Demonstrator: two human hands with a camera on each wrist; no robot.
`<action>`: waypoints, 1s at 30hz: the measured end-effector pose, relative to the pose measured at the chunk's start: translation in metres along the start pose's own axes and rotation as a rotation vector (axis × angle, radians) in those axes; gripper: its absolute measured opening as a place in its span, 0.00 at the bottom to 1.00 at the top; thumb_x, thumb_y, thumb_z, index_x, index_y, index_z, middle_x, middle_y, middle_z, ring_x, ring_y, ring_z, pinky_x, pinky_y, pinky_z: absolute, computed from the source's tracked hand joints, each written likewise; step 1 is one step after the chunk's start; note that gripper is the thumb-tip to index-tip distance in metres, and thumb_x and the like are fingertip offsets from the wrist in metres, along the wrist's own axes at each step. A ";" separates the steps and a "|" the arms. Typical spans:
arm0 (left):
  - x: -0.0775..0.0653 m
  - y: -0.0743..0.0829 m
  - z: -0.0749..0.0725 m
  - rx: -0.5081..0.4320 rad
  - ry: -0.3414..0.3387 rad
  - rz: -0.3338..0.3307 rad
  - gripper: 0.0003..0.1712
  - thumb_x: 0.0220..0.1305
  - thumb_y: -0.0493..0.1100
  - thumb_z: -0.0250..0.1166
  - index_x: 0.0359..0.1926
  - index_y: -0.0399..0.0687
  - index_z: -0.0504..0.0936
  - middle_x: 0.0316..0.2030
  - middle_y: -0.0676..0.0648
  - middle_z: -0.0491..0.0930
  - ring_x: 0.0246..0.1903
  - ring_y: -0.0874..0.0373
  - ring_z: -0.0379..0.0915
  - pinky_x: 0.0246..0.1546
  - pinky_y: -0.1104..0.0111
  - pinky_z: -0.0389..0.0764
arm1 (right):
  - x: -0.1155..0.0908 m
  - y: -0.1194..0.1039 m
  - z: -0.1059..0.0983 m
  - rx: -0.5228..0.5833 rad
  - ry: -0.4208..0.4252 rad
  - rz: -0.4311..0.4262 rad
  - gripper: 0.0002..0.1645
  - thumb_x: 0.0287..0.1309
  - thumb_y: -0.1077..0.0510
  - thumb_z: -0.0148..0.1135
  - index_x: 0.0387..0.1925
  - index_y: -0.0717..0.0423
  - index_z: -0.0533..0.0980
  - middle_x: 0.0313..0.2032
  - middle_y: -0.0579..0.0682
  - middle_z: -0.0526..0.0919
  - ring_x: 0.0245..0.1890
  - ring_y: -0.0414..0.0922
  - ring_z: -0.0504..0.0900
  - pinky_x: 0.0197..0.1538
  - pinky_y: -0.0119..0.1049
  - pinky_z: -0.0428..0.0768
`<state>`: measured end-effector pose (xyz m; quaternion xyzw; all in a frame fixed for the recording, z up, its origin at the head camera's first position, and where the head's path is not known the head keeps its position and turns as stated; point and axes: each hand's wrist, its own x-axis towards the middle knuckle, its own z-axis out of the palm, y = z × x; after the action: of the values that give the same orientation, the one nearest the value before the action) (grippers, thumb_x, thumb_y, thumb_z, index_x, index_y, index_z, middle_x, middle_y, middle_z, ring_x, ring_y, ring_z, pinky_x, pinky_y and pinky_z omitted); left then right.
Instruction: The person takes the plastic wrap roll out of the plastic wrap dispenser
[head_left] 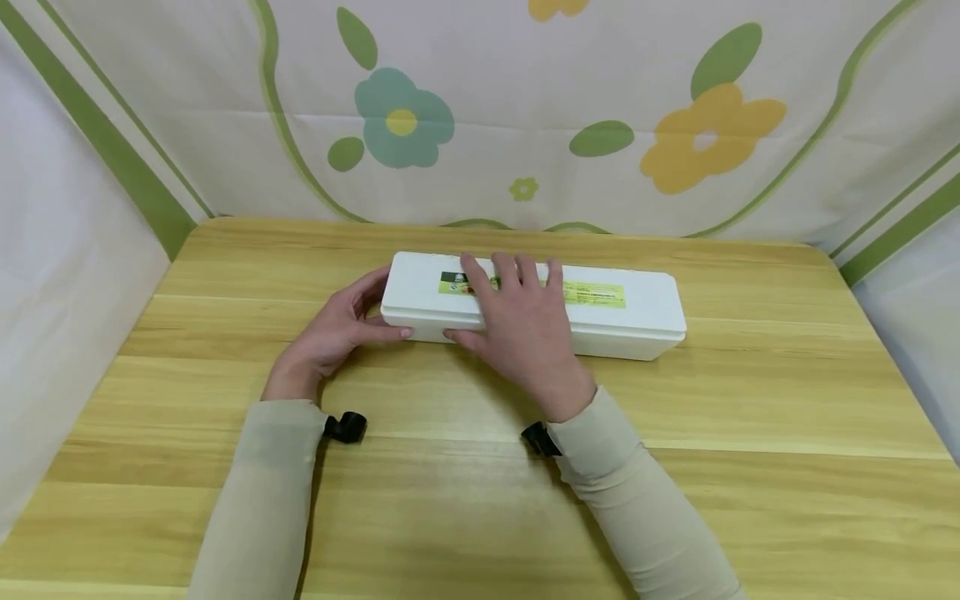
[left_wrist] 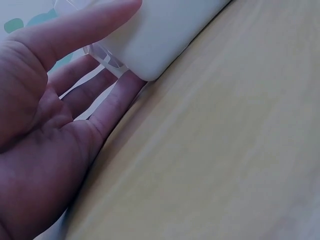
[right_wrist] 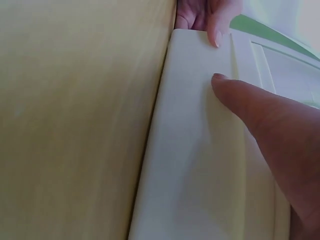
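A long white plastic box with a lid lies crosswise on the wooden table, a yellow-green printed label along its top. My left hand holds the box's left end, thumb on the front wall and fingers round the end. In the left wrist view, the fingers of that left hand reach under and behind the corner. My right hand grips the box across its middle, fingers spread over the lid to the far edge. In the right wrist view, the right thumb presses the front wall below the lid's rim.
The light wooden table extends around the box on all sides. Behind it hangs a white cloth printed with flowers and leaves, with white cloth at both sides too. A black wrist mount juts inward from the left sleeve, another from the right.
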<state>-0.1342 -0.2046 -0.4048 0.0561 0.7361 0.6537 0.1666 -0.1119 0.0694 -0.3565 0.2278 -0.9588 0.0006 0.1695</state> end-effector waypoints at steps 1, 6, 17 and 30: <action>0.000 0.000 0.000 0.000 -0.001 0.001 0.58 0.59 0.31 0.81 0.84 0.63 0.63 0.80 0.49 0.64 0.76 0.52 0.60 0.60 0.73 0.81 | 0.000 0.000 0.000 -0.008 -0.002 0.002 0.58 0.56 0.19 0.70 0.78 0.42 0.67 0.64 0.57 0.79 0.66 0.61 0.77 0.69 0.67 0.71; 0.000 -0.001 0.000 0.002 -0.005 0.005 0.57 0.59 0.31 0.80 0.84 0.62 0.63 0.80 0.48 0.64 0.75 0.51 0.60 0.60 0.73 0.81 | 0.001 -0.002 0.001 -0.031 -0.015 0.000 0.57 0.58 0.20 0.68 0.79 0.43 0.66 0.65 0.58 0.78 0.68 0.61 0.76 0.69 0.69 0.71; 0.000 0.002 0.001 0.008 -0.008 0.012 0.57 0.58 0.31 0.80 0.84 0.59 0.63 0.79 0.48 0.65 0.75 0.51 0.61 0.60 0.73 0.80 | 0.002 -0.002 -0.002 -0.056 -0.036 -0.008 0.57 0.59 0.17 0.64 0.79 0.42 0.64 0.66 0.54 0.78 0.70 0.59 0.75 0.72 0.68 0.69; 0.000 -0.001 -0.003 -0.012 -0.029 0.018 0.57 0.58 0.31 0.80 0.84 0.61 0.64 0.79 0.49 0.66 0.77 0.51 0.58 0.62 0.74 0.80 | 0.003 -0.003 -0.004 0.018 -0.072 0.028 0.56 0.58 0.20 0.67 0.79 0.40 0.64 0.65 0.53 0.78 0.69 0.57 0.75 0.72 0.66 0.67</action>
<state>-0.1353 -0.2074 -0.4052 0.0710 0.7291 0.6587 0.1716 -0.1122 0.0654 -0.3523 0.2159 -0.9674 0.0036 0.1327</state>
